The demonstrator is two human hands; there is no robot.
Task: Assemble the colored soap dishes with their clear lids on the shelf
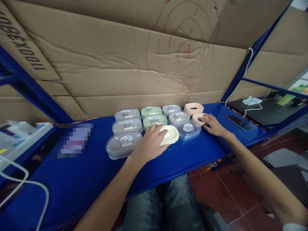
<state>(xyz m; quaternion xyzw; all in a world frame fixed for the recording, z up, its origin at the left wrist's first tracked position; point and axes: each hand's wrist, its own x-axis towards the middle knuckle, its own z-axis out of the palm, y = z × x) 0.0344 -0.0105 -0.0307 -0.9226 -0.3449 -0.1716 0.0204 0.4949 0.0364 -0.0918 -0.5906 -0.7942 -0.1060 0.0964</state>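
Observation:
My left hand (152,141) grips the left end of a cream oval box (170,135), its thumb along the near side and its fingers over the top. My right hand (214,125) has its fingers closed on the right end of a peach oval box (197,119) with a slot in its top. Behind that one sits a second peach box (193,107). Right beside the cream box is a box with a clear lid (188,130) and a round sticker. Green lidded boxes (155,121) stand behind my left hand, partly covered by it.
Grey lidded boxes (125,144) form a column at the left. More grey boxes (178,118) stand in the middle. A phone (238,123) lies at the right of the blue table (96,179). Cardboard (108,64) walls the back; a white cable (45,199) runs at lower left.

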